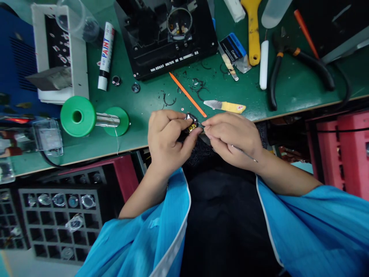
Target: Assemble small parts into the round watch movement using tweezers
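Observation:
Between the thumb and fingers of my left hand (170,138) is a small round device (192,124) with a dark rim and a gold-coloured inside, perhaps a watch; the fingers cover much of it. My right hand (235,138) pinches a thin metal pick-like tool (243,152), its rear end sticking out below the palm. The tool's front end points at the device's right edge; whether it touches cannot be told. Just beyond the hands lie an orange stick (188,94) and a small blade with a yellow-wrapped handle (225,106) on the green bench (144,104).
A black fixture (173,57) stands behind, with dark scraps before it. Left are a solder spool (77,116), paint marker (106,55) and white box (80,77). Right are pliers (276,73) and a yellow-handled tool (254,34). Below left, a compartment tray (62,188) holds wrapped watches.

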Demonstrator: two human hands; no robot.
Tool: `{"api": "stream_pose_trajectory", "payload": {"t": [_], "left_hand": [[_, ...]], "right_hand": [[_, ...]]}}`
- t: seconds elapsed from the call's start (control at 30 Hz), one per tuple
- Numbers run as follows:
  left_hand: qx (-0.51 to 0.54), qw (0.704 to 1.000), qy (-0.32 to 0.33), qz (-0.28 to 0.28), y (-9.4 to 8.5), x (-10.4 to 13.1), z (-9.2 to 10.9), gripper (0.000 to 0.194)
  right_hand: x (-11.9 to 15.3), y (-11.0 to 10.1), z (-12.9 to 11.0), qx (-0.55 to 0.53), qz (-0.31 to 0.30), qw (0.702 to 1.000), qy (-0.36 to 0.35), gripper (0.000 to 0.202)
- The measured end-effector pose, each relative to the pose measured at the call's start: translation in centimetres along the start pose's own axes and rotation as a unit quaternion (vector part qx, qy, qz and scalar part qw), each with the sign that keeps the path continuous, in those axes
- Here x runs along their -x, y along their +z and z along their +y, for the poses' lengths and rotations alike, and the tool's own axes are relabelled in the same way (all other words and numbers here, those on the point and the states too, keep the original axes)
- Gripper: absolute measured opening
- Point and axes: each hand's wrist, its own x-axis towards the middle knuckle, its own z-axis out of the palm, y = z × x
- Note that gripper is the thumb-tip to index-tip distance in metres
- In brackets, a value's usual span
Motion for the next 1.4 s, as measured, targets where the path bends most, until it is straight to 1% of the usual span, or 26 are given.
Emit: {"api": "stream_pose_trajectory", "payload": {"t": [0.13,0.27,0.4,0.5,0.63,0.7,0.93,1.07,1.2,1.4], "left_hand": [[0.01,1.0,0.005,-0.005,0.0,0.0,-0.1,0.02],[0.026,0.999,-0.015,-0.015,0.0,0.1,-0.1,0.02],[0.056,0.998,-0.034,-0.016,-0.1,0.2,0.0,0.019],[0.035,0.999,-0.022,-0.016,-0.1,0.0,0.1,0.017],[0.017,1.0,0.001,-0.004,-0.1,-0.3,0.2,0.018],[0.023,1.0,0.007,0.0,0.0,-0.3,0.1,0.02],[0.002,1.0,0.001,0.002,0.2,0.1,-0.1,0.022],[0.003,1.0,0.003,0.008,0.3,0.1,-0.1,0.021],[0.025,1.0,0.006,0.018,0.3,0.0,-0.1,0.023],[0.032,0.999,0.001,0.003,0.1,-0.1,0.0,0.024]], "right_hand": [[0.0,0.5,-0.1,0.024,0.025,0.999,-0.009,0.017],[-0.1,1.0,-0.5,0.07,0.038,0.997,-0.003,0.017],[0.0,1.2,-0.8,0.094,0.041,0.995,0.0,0.018],[0.1,1.4,-0.8,0.104,0.04,0.994,0.009,0.019],[0.1,1.8,-0.6,0.099,0.079,0.992,0.004,0.018],[0.0,1.6,-0.4,0.081,0.087,0.993,0.005,0.018],[-0.6,-0.2,-0.2,-0.016,0.031,0.999,0.024,0.019],[-0.8,-0.6,-0.3,-0.019,0.001,0.999,0.033,0.018],[-0.8,-0.6,-0.3,-0.012,-0.003,0.999,0.032,0.016],[-0.8,-0.7,-0.3,-0.02,-0.009,0.999,0.036,0.014]]}}
